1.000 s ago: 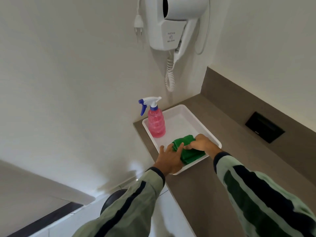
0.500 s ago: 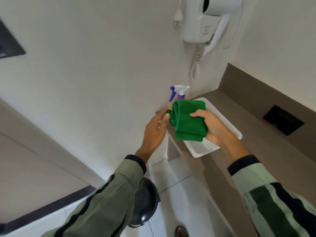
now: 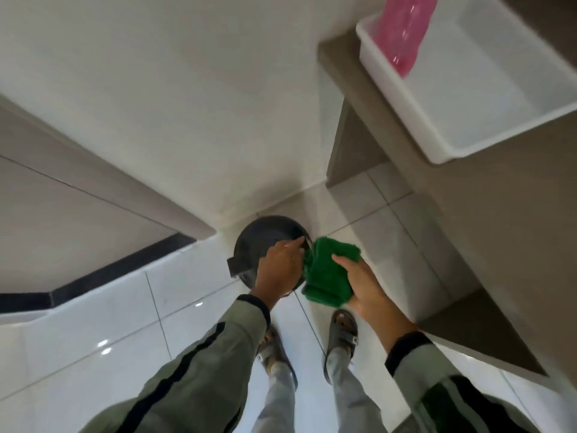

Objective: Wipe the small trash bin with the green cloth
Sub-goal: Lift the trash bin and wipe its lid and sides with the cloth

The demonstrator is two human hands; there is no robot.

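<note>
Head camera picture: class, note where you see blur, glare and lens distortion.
Head view: motion blur smears the pink spray bottle and white tray at top right; small bright glare spots sit on the glossy floor tiles; wide-angle distortion splays the wall lines outward; the green cloth, both hands and dark trash bin read fairly sharp.

You can't read any words, numbers or signs here. The pink bottle (image 3: 406, 29) at the top shows no label you can make out. There are small white marks on the side of your grey sandal (image 3: 343, 334), but they are too tiny and blurry to read.
</note>
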